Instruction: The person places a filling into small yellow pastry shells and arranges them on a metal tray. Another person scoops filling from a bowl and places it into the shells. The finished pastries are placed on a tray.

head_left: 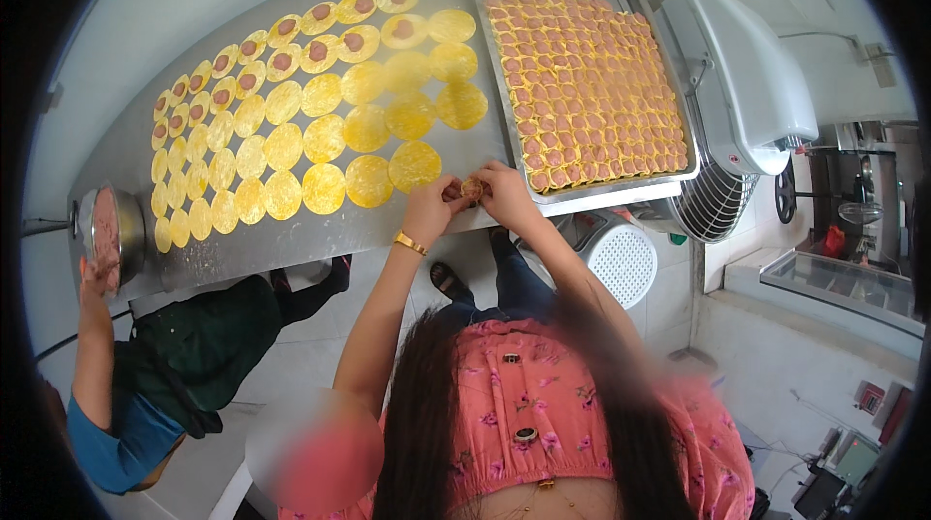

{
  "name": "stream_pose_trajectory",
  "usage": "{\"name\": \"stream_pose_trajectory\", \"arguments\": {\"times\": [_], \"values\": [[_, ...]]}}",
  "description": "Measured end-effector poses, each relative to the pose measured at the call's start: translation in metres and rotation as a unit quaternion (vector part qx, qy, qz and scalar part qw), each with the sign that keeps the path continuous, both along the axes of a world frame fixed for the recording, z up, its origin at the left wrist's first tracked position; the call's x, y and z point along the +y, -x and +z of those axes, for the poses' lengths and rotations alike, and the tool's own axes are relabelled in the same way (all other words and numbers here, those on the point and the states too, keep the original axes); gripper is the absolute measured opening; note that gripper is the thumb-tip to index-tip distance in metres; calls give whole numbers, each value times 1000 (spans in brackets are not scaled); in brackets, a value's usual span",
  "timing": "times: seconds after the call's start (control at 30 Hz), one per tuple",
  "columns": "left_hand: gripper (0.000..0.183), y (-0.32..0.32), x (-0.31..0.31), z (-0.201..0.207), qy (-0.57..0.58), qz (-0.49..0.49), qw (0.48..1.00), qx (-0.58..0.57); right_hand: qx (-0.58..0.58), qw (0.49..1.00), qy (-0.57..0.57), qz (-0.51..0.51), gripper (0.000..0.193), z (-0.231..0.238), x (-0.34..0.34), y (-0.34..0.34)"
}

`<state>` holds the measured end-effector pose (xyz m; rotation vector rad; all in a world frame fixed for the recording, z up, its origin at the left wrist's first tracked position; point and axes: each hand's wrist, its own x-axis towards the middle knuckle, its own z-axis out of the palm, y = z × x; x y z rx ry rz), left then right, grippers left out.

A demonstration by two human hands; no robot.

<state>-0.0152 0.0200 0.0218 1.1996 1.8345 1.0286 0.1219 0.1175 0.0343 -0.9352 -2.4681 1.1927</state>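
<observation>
Between my fingertips, just over the table's front edge, is a small dumpling (472,189) of yellow wrapper with pinkish meat filling. My left hand (433,205), with a gold band on its wrist, pinches it from one side. From the other side my right hand (505,192) closes on it. Rows of round yellow wrappers (323,188) lie flat on the steel table (320,263) to the left; those in the far rows carry balls of meat filling (317,51). A metal tray (511,113) at the right holds many open-topped dumplings (592,83) in tight rows.
At the far left a co-worker (208,355) has a hand on a metal bowl of meat filling (105,234). A white stool (622,265) stands below the tray's front edge. Right of the tray is a large white machine (747,83) with a wire guard (716,210).
</observation>
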Motion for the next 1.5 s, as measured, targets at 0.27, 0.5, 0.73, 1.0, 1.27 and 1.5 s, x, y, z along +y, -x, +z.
{"name": "stream_pose_trajectory", "arguments": {"times": [0.27,0.5,0.73,1.0,1.27,1.5], "values": [[29,0,-5,4,-59,14,998,6,18,997,-63,-49,31,3,-7,2],[28,-5,-6,2,-54,10,998,9,69,996,-59,-17,34,-5,-8,-2],[27,-6,-8,-3,-53,17,997,50,68,995,-47,-52,31,-2,-15,-3],[27,-6,-8,1,-88,17,995,49,32,999,-20,-24,30,4,-11,1],[28,-5,-13,0,-77,21,991,106,13,999,-34,-30,35,8,-13,-2],[27,-6,-14,3,-57,18,996,63,80,996,-30,-28,29,8,-17,3]]}}
